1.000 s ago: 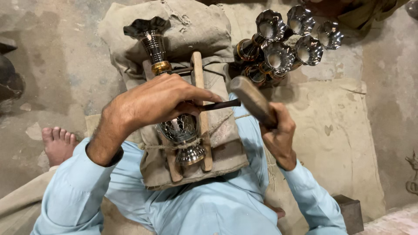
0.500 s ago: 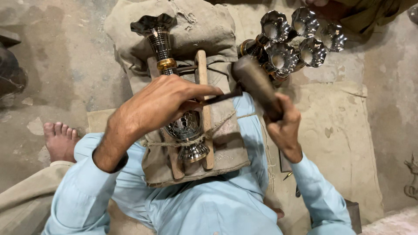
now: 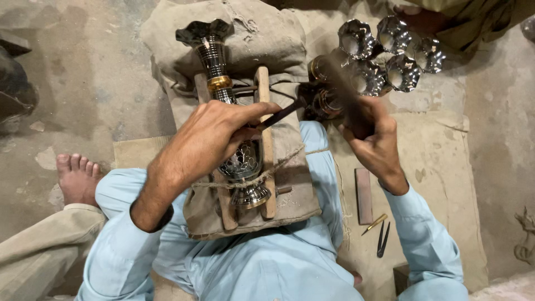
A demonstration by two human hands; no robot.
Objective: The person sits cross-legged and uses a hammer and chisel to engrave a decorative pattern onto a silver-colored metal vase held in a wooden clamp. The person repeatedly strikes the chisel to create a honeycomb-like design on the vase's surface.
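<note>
My right hand (image 3: pixel 374 146) just swung the mallet (image 3: pixel 344 89) back up, gripped tight; left hand (image 3: pixel 214 134) keeps pinching the chisel (image 3: pixel 281 115) on the vase (image 3: pixel 234 139).

One clamped vase (image 3: pixel 223 100), roughly six finished vases (image 3: pixel 384 56), two hands.

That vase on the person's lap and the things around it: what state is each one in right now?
Vase: lying between wooden bars, tied with string.
Chisel: gripped by left hand, tilted toward the vase.
Mallet: raised in right hand, blurred.
Other vases: clustered on the floor, mouths toward the camera.
Small tools: lying untouched.
</note>
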